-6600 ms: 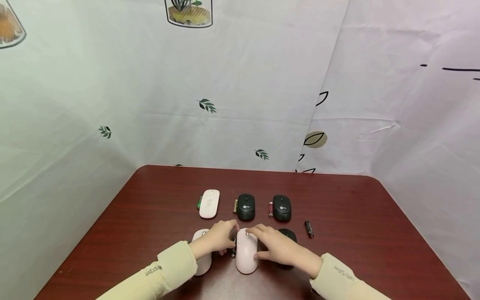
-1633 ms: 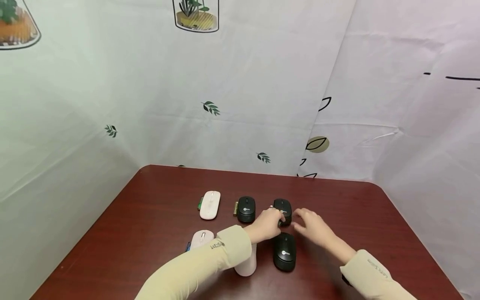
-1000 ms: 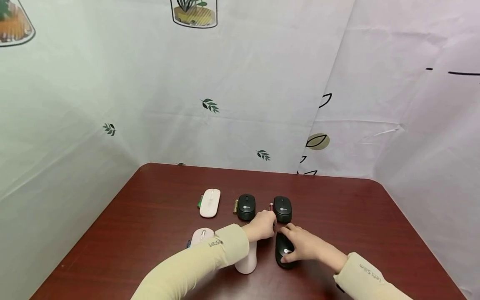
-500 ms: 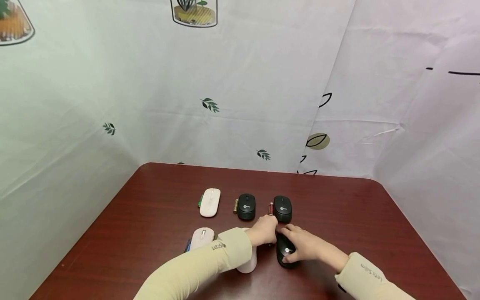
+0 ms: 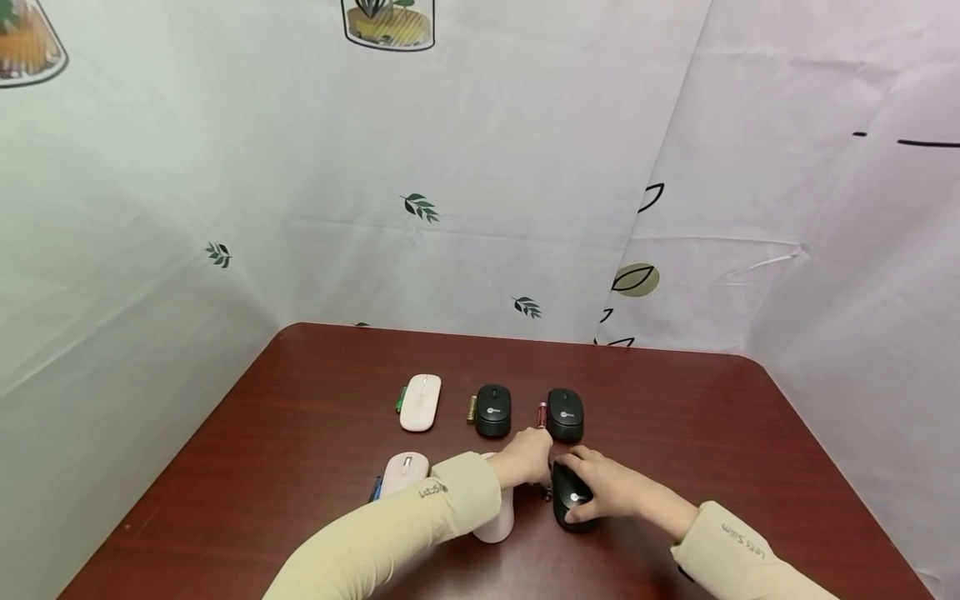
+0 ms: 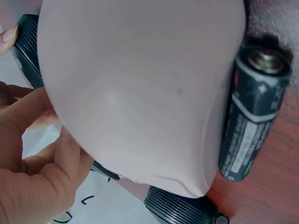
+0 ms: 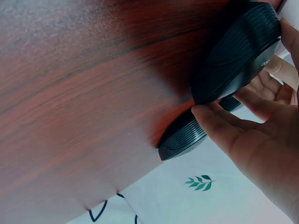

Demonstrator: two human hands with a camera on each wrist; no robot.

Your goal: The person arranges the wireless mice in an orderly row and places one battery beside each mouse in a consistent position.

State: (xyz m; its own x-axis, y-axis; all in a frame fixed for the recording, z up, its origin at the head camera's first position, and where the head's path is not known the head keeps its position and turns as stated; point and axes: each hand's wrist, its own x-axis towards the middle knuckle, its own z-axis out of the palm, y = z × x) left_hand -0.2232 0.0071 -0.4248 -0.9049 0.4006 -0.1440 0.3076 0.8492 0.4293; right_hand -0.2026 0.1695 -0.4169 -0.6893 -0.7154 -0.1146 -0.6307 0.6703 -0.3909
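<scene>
My right hand (image 5: 611,485) holds the near black computer mouse (image 5: 571,493) with thumb and fingers at its two ends; the right wrist view shows fingertips against the ribbed black mouse (image 7: 233,58). On that mouse's left side, my left hand (image 5: 527,456) has curled fingers, with the end of a dark battery (image 5: 548,494) showing just below them; the rest of it is hidden. Under my left forearm lies a pale pink mouse (image 5: 497,523), which fills much of the left wrist view, with a black battery (image 6: 254,116) along its side.
Behind stand a white mouse (image 5: 420,403) with a green battery (image 5: 401,400), a black mouse (image 5: 492,411) with a gold battery (image 5: 472,409), and another black mouse (image 5: 565,415) with a red battery (image 5: 542,414). A pinkish mouse (image 5: 405,472) and blue battery (image 5: 376,488) lie front left.
Both hands have left the pale pink mouse for the near black one. The black battery at the far right is gone from there. My right hand has come down onto the black mouse.
</scene>
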